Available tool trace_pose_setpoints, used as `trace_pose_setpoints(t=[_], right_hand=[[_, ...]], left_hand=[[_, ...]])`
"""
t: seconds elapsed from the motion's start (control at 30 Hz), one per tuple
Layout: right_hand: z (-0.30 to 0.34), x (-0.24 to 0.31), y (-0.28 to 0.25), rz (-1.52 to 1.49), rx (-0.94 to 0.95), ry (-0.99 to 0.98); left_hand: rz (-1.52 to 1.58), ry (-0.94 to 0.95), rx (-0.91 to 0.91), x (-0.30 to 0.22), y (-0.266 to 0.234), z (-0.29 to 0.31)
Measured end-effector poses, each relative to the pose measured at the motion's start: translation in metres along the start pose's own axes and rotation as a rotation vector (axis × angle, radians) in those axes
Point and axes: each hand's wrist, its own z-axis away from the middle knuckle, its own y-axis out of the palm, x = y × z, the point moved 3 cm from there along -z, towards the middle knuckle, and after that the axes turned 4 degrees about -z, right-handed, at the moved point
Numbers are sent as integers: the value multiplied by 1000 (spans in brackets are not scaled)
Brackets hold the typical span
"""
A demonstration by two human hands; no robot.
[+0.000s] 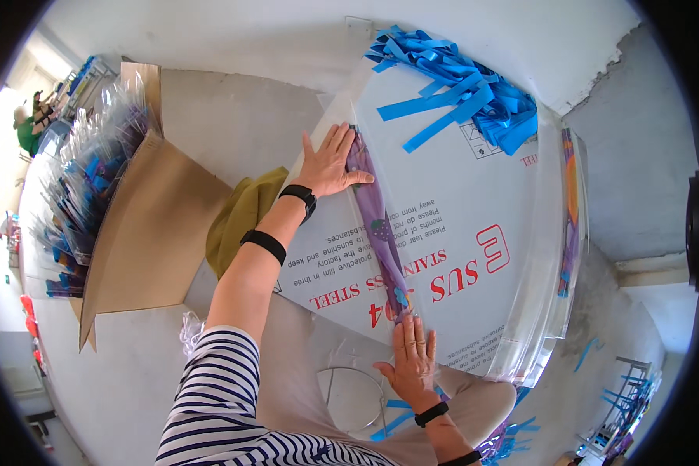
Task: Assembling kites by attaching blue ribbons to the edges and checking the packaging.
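A narrow folded strip of purple printed fabric (379, 225) lies lengthwise on the film-covered table (303, 279). It seems to be in a clear sleeve, though the sleeve's edges are hard to make out. At its far end my left hand (330, 165) rests flat, fingers spread, with the thumb across the fabric. My right hand (413, 361) lies flat at the near end, its fingertips touching the fabric's tip. Neither hand grips anything.
Blue ribbon strips (474, 93) are heaped at the table's far right. Clear plastic sleeves and a purple-orange strip (571, 210) line its right edge. An olive cloth (248, 217) hangs at the left edge, beside a cardboard box (144, 225) of plastic-wrapped items (93, 179).
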Motion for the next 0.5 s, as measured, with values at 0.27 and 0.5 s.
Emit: trace_pose_setpoints(t=[0.27,0.5], right_hand=[[-4,9,-8,14,4,-36],[3,0,-20,-19,-256,-130]], left_hand=[[509,-170,-179,20,-52,13],[1318,-578,-102,-42,-69,169]])
